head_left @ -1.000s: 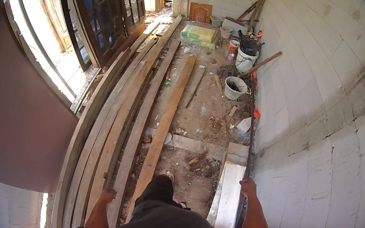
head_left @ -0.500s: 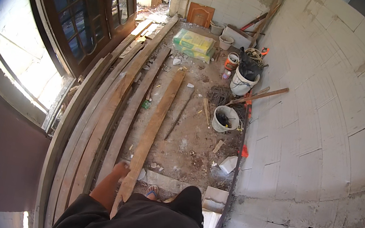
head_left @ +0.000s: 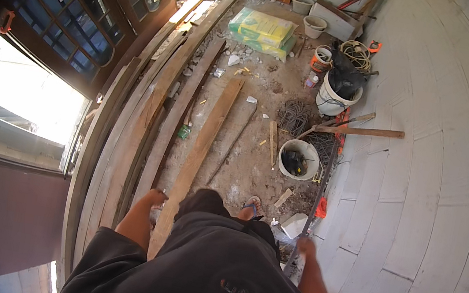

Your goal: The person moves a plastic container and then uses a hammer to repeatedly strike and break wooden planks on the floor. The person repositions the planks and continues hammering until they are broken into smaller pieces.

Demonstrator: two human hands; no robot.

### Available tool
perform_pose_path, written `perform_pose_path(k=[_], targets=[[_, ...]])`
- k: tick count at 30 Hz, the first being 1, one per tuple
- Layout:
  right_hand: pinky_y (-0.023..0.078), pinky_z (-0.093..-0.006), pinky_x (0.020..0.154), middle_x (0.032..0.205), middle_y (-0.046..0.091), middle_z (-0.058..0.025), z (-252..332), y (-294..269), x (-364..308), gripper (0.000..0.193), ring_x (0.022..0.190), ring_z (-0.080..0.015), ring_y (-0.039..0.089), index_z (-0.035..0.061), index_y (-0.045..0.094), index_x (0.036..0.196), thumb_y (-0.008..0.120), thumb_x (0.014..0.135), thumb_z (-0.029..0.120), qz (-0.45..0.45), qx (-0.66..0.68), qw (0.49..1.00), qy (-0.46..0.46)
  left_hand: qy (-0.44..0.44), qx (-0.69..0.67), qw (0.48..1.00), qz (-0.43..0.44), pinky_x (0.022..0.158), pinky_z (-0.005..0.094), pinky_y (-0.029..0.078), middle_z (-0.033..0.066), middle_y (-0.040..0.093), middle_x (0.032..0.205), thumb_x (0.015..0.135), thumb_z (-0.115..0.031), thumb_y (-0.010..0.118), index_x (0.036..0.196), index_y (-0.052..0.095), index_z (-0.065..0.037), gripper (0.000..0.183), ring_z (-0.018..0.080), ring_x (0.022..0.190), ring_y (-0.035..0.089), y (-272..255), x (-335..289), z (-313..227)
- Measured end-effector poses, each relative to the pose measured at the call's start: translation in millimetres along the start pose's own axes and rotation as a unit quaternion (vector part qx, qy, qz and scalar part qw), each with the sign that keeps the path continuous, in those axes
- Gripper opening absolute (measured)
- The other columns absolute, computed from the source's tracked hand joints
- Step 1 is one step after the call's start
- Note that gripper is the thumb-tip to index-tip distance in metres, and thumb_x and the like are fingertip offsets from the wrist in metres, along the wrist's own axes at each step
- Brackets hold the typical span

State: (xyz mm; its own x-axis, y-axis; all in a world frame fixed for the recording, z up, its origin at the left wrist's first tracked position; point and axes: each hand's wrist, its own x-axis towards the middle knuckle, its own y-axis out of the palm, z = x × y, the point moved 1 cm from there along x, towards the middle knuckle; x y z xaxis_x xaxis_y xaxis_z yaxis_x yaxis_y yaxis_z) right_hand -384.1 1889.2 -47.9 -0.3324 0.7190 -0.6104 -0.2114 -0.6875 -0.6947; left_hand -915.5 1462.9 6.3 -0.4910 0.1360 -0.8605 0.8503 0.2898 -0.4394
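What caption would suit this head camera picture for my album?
Looking down on a person whose right hand grips a long dark bar by a white block wall, planks and buckets around.

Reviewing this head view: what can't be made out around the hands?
- Left hand: its grip on the plank is hidden behind the knuckles.
- Right hand: closed around the long metal bar, whose lower end is hidden.
- White bucket: dark contents too small.

We hold both bare arms low and apart. Our left hand (head_left: 154, 197) curls into a loose fist at the hip, while our right hand (head_left: 305, 246) is closed in a grip, forearm angled down and outward.
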Motion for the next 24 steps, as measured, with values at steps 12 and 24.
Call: perform_pose_path(k=[12,24], targets=[[0.05,-0.0341,0.073,0.085,0.069,-0.0112,264.7,-255.5,305.1,0.031,0.08,-0.0223,0.066,0.0051,0.066,0.107,0.067,0.083,0.026,-0.12,0.051,0.988,-0.087,-0.126,-0.132,0.983,0.03,0.069,0.0423,0.05,0.0101,0.069,0.097,0.088,-0.027,0.063,0.111,0.066,-0.003,0.034,0.0226,0.081,0.066,6.1,63.6,-114.6],[0.046,-0.0362,0.05,0.08,0.068,-0.0059,318.9,-264.2,295.7,0.02,0.064,-0.0182,0.062,0.0103,0.065,0.104,0.067,0.085,0.017,0.12,0.133,0.967,0.182,0.216,-0.268,0.926,-0.154,0.078,0.0331,0.05,0.0136,0.07,0.094,0.086,-0.027,0.063,0.114,0.065,-0.004,0.037,0.0205,0.086,0.066,-252.0,233.8,-540.6]])
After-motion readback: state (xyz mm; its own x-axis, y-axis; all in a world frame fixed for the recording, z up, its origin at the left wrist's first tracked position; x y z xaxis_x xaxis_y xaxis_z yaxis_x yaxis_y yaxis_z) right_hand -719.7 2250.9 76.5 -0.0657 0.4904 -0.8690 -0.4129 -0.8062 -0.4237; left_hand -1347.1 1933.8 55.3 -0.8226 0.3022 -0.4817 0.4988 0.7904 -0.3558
